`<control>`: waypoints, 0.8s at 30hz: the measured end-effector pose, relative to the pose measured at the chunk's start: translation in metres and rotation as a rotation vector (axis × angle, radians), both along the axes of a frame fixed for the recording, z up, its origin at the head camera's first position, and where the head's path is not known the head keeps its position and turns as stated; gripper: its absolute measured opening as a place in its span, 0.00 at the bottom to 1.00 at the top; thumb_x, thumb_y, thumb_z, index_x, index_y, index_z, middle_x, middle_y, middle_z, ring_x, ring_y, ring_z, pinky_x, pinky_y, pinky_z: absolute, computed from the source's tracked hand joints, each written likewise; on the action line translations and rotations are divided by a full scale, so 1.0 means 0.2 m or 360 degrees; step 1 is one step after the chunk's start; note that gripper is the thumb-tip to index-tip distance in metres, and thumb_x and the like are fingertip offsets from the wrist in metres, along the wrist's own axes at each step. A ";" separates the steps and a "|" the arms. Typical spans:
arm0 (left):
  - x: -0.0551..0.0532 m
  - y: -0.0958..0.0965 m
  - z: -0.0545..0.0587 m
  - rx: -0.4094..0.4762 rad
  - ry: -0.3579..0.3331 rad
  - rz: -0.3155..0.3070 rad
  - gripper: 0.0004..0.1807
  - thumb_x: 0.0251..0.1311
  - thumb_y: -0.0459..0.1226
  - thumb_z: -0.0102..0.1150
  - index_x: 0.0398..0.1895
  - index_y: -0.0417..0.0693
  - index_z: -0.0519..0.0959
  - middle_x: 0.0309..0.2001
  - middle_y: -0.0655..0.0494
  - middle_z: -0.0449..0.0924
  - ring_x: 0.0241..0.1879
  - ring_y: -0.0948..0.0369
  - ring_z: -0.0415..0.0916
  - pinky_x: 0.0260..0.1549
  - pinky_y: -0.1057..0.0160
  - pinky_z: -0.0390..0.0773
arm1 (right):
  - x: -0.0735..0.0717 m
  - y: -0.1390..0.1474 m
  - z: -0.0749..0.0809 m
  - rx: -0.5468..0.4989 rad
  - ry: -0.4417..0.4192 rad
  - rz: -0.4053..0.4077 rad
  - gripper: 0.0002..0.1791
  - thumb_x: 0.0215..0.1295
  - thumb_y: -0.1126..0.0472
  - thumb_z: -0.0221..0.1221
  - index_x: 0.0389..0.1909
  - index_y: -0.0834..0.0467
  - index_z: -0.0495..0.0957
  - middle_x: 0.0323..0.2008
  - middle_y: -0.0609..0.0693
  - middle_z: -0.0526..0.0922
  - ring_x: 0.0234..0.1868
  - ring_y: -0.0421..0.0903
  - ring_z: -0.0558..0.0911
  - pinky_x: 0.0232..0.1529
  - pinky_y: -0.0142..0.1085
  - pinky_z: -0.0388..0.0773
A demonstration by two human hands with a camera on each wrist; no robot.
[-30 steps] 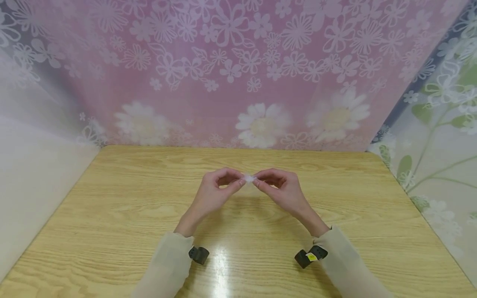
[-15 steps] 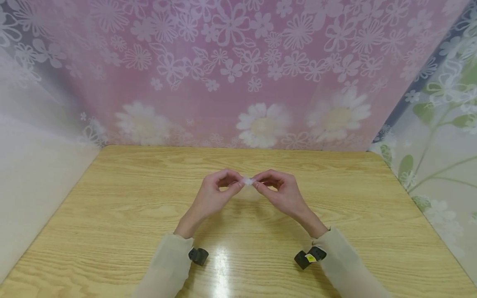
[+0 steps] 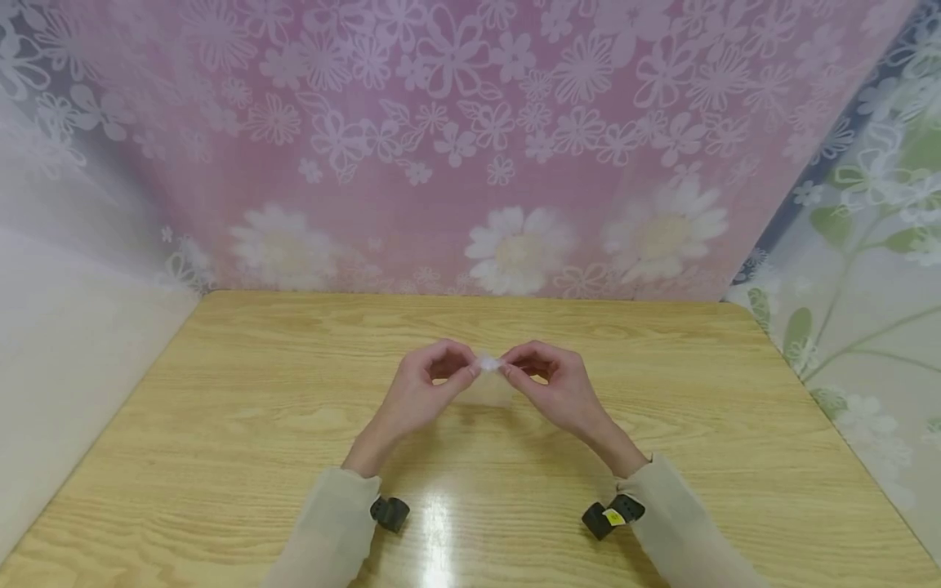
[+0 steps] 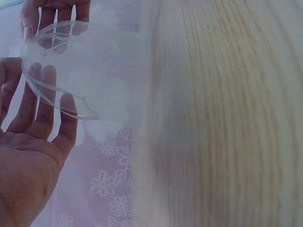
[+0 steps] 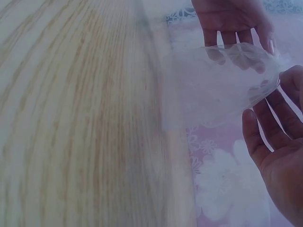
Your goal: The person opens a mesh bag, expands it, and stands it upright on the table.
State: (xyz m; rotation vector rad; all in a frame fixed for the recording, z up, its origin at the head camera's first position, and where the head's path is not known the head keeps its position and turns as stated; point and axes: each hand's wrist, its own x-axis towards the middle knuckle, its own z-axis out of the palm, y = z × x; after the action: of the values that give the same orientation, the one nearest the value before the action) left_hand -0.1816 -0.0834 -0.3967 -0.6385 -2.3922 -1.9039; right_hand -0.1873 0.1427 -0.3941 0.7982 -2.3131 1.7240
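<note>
Backdrop: a pink, white-flowered hanging sheet [image 3: 397, 188] spans the far side.
Side sheets: a pale whitish sheet [image 3: 81, 343] stands on the left; a pale sheet with green leaves and white blossoms [image 3: 875, 327] stands on the right.
Tabletop: a yellowish wood-grain table [image 3: 243, 457] lies beneath both arms, with glare towards its near side.
Sleeves: a beige left sleeve [image 3: 327, 523] and a beige right sleeve [image 3: 684, 523] reach in from the near side.
Left hand: the left hand [image 3: 426, 380] pinches the bag's rim between thumb and forefinger; its other fingers are loosely bent and spread.
Right hand: the right hand [image 3: 562, 388] mirrors it, thumb and fingers pinching the rim.
Bag: the clear, thin plastic bag [image 5: 215, 90] lies between the hands, its rim at the fingertips and its body hanging below; whether it touches the table cannot be told.
Wrists: a black left wrist device [image 3: 390, 513] and a black right wrist device [image 3: 597, 523] are strapped at the cuffs.
Label: a small yellow tag [image 3: 614, 517] marks the right one.
</note>
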 end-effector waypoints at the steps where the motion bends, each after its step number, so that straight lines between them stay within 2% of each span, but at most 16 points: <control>1: 0.00 0.00 0.00 0.0001 -0.0008 -0.0004 0.03 0.70 0.39 0.63 0.43 0.53 0.83 0.44 0.55 0.86 0.46 0.59 0.86 0.47 0.55 0.84 | 0.00 0.00 0.00 0.0001 0.0001 0.0001 0.05 0.68 0.71 0.63 0.42 0.63 0.85 0.39 0.60 0.87 0.37 0.46 0.87 0.41 0.32 0.85; 8: 0.01 0.00 -0.01 -0.0013 -0.0013 -0.0015 0.03 0.70 0.40 0.63 0.43 0.54 0.83 0.45 0.55 0.86 0.46 0.56 0.86 0.45 0.59 0.84 | 0.01 0.01 -0.01 -0.0001 0.0002 0.0007 0.05 0.68 0.71 0.63 0.42 0.63 0.84 0.39 0.60 0.87 0.37 0.47 0.87 0.40 0.30 0.85; 19: 0.01 -0.01 0.00 -0.0046 -0.0026 -0.0019 0.04 0.70 0.42 0.64 0.43 0.55 0.83 0.45 0.55 0.86 0.46 0.55 0.86 0.47 0.49 0.83 | 0.02 0.03 -0.01 0.0006 -0.0029 -0.0010 0.05 0.69 0.71 0.63 0.42 0.63 0.83 0.41 0.60 0.86 0.39 0.53 0.87 0.42 0.30 0.85; 24: 0.01 -0.01 0.00 -0.0050 -0.0027 -0.0021 0.03 0.70 0.40 0.64 0.42 0.54 0.82 0.45 0.55 0.85 0.45 0.53 0.86 0.47 0.49 0.83 | 0.02 0.04 -0.01 0.0035 -0.0058 -0.0050 0.04 0.69 0.70 0.63 0.42 0.62 0.83 0.41 0.59 0.86 0.38 0.48 0.86 0.42 0.30 0.84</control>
State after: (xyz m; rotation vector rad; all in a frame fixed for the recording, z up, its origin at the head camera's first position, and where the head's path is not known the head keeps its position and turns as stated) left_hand -0.1801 -0.0861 -0.3976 -0.6438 -2.4388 -1.8880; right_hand -0.1825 0.1509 -0.3957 0.7358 -2.3588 1.7173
